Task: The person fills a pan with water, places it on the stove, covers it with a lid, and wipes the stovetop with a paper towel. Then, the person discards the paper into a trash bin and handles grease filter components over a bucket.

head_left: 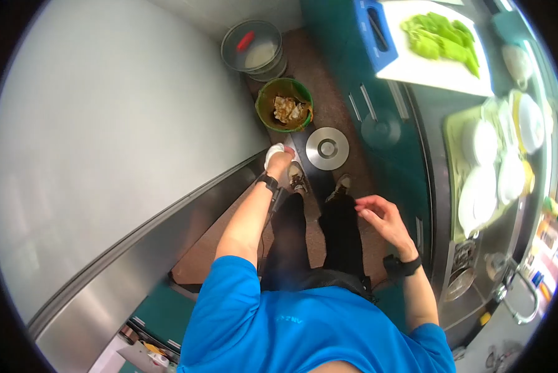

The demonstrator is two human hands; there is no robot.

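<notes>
Head view — left hand [280, 160] clutches white wad [274, 151] beside bin [284, 104].

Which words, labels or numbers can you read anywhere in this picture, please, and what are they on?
None can be read with certainty.
Blue shirt: a small pale mark on the cloth, too blurred to read.
Packets at the counter's right edge: coloured print, too small to read.
The left hand holds something white; no writing shows on it.
</notes>
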